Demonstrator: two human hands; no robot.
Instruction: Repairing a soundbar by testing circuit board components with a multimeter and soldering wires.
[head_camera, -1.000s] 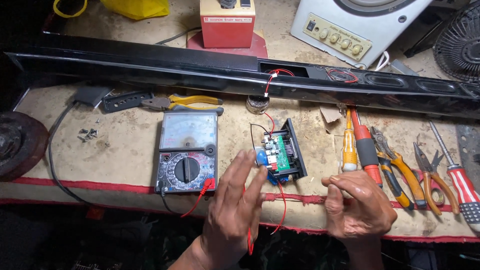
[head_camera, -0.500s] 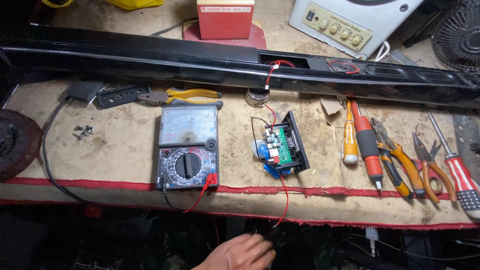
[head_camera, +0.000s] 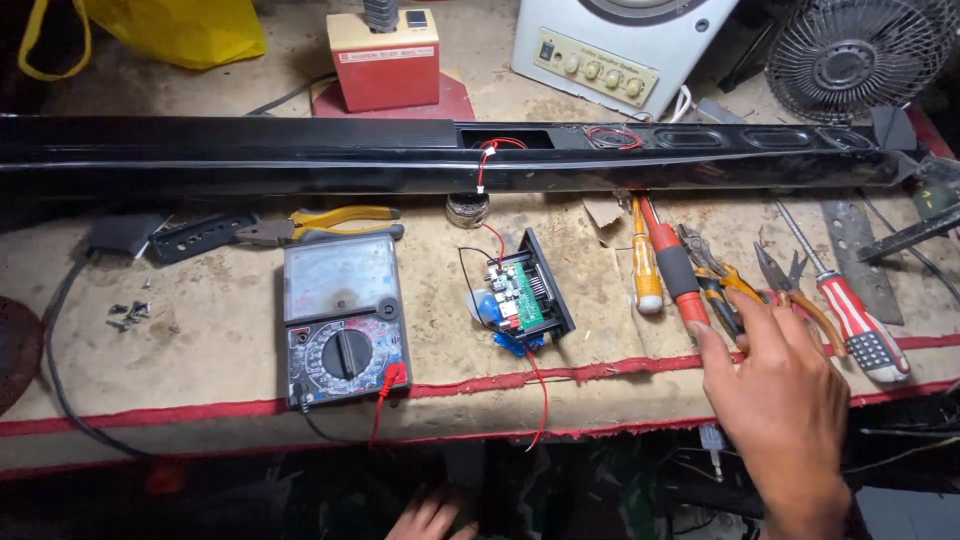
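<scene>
Head view: the right hand (head_camera: 785, 400) has come up from the counter (head_camera: 200, 350) edge to the row of tools, fingers (head_camera: 745, 310) spread wide and empty, tips touching the orange-handled pliers (head_camera: 722, 285) beside the red screwdriver (head_camera: 672, 262). The left hand (head_camera: 430, 515) has dropped below the edge, loosely open, away from the circuit board (head_camera: 520, 298) it was at a second ago, right of the multimeter (head_camera: 342, 318)

Red-handled screwdriver (head_camera: 676, 268), orange pliers (head_camera: 728, 290)
</scene>
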